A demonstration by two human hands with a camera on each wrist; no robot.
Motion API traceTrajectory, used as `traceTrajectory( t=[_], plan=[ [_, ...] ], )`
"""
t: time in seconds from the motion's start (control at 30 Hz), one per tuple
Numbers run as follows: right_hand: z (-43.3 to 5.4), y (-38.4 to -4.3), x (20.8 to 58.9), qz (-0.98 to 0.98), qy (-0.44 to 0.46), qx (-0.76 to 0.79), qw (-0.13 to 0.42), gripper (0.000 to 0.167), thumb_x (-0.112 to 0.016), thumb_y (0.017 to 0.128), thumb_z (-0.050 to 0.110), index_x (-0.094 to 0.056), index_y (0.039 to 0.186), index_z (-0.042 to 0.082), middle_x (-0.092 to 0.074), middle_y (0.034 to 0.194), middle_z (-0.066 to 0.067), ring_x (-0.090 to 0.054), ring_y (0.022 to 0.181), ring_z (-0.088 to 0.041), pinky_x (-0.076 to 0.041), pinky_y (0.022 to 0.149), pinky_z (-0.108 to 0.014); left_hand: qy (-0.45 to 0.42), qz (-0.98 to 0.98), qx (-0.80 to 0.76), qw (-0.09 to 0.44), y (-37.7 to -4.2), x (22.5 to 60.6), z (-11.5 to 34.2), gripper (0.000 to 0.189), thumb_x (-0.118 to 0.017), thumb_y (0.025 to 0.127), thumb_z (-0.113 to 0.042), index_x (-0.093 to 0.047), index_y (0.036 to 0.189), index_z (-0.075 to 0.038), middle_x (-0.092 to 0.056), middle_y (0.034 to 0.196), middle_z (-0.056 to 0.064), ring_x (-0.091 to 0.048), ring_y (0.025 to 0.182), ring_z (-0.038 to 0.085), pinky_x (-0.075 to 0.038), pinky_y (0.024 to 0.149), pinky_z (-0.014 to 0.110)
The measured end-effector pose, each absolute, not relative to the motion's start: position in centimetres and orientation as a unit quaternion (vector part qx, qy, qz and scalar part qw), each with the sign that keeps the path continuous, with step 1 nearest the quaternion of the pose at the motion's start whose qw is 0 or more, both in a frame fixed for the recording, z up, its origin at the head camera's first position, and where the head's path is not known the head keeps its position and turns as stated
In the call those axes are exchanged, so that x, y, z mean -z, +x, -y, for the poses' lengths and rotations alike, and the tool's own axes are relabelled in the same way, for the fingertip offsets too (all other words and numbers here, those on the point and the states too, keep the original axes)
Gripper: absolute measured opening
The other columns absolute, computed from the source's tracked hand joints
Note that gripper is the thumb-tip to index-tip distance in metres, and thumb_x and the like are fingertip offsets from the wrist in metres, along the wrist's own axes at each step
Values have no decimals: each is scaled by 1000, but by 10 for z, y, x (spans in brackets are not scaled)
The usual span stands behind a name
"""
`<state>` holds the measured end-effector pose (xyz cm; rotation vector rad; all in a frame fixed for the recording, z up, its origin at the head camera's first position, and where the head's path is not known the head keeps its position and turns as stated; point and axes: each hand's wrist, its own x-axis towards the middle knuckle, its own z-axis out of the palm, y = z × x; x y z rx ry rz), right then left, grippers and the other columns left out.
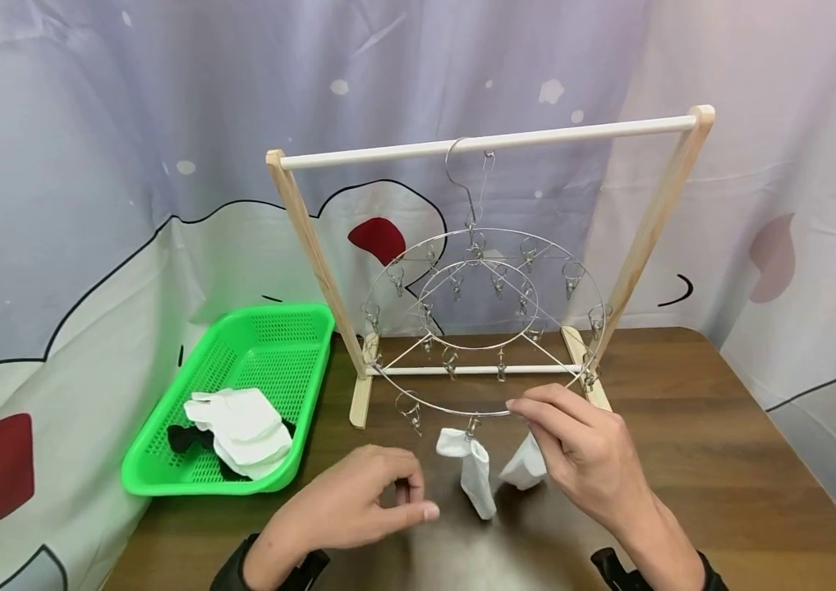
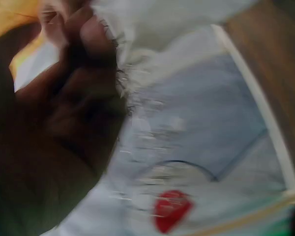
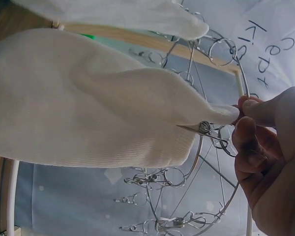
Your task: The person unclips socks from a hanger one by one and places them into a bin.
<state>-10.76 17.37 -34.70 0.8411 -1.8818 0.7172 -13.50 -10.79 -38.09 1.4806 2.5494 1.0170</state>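
My right hand (image 1: 584, 451) is at the front of the round metal clip hanger (image 1: 455, 409). In the right wrist view its thumb and fingertips pinch the pointed corner of a white sock (image 3: 88, 108), close beside the hanger's outer wire. A metal clip (image 3: 204, 129) bites the sock just below the fingertips. The hand partly hides this sock in the head view. To its left, another white sock (image 1: 477, 480) hangs from a clip. My left hand (image 1: 359, 497) hovers left of the socks, fingers loosely bent, holding nothing. The left wrist view is blurred.
The hanger hooks over the white bar (image 1: 388, 153) of a wooden-sided stand (image 1: 647, 238). Several bare clips dangle around its rings. A green basket (image 1: 139, 468) at left holds white socks (image 1: 248, 431) and black ones (image 1: 189, 437). A patterned curtain (image 1: 241, 98) backs the brown table (image 1: 714, 460).
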Motion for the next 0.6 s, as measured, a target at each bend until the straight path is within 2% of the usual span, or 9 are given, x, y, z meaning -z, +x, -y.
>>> traceTrajectory(
  t=[0.07, 0.13, 0.23, 0.3, 0.33, 0.4, 0.43, 0.5, 0.6],
  plan=[
    [-172, -108, 347, 766, 340, -291, 462, 17, -59, 88, 3, -74, 94, 7, -67, 86, -2, -59, 68, -10, -42, 57, -13, 439, -846, -296, 62, -143, 401, 109, 28, -57, 88, -56, -57, 99, -31, -56, 93, -19, -53, 79, -3, -47, 73, 15],
    [-171, -108, 348, 767, 339, -289, 462, 17, -60, 86, 2, -74, 95, 8, -67, 86, -2, -60, 69, -10, -43, 58, -14, 410, -853, -311, 89, -152, 420, 105, 43, -58, 86, -58, -52, 117, -29, -54, 111, -15, -56, 81, 1, -50, 75, 19],
    [-169, -108, 349, 767, 341, -289, 461, 18, -62, 85, 1, -73, 96, 8, -68, 87, -3, -62, 71, -11, -47, 62, -15, 384, -826, -398, 108, -162, 441, 93, 62, -62, 87, -50, -37, 139, -28, -43, 133, -10, -57, 78, 6, -53, 69, 23],
    [-168, -108, 350, 768, 340, -289, 459, 17, -61, 86, 2, -73, 96, 7, -68, 88, -3, -63, 73, -12, -49, 65, -16, 380, -791, -465, 116, -166, 447, 82, 65, -64, 89, -41, -31, 144, -30, -39, 139, -10, -57, 79, 7, -53, 64, 23],
    [-168, -108, 350, 768, 340, -289, 459, 17, -61, 86, 2, -73, 97, 7, -68, 88, -3, -64, 74, -13, -49, 67, -17, 384, -766, -502, 116, -168, 449, 76, 64, -64, 90, -35, -31, 145, -28, -40, 141, -9, -59, 85, 8, -54, 68, 24],
    [-167, -108, 350, 768, 340, -291, 458, 16, -60, 87, 3, -73, 96, 7, -68, 88, -3, -64, 74, -13, -50, 67, -17, 388, -717, -567, 115, -167, 451, 65, 55, -63, 92, -23, -38, 142, -23, -48, 137, -4, -60, 94, 9, -55, 74, 26],
    [-167, -107, 350, 768, 341, -292, 457, 15, -61, 88, 4, -73, 96, 6, -67, 89, -4, -62, 72, -11, -48, 66, -15, 389, -695, -594, 111, -167, 452, 60, 48, -62, 92, -17, -45, 137, -19, -55, 130, 0, -60, 92, 8, -56, 72, 27],
    [-165, -107, 349, 768, 343, -293, 454, 14, -62, 88, 5, -73, 97, 6, -67, 89, -4, -59, 68, -7, -45, 62, -10, 384, -656, -641, 108, -164, 453, 53, 34, -61, 92, -8, -54, 125, -11, -64, 108, 8, -63, 80, 9, -57, 64, 27],
    [-163, -107, 348, 767, 349, -298, 449, 14, -65, 87, 6, -72, 98, 4, -66, 89, -5, -50, 61, -1, -37, 55, -4, 369, -643, -665, 92, -158, 453, 47, 13, -61, 92, -6, -60, 105, -5, -60, 80, 15, -58, 58, 8, -52, 47, 26]
  ],
)
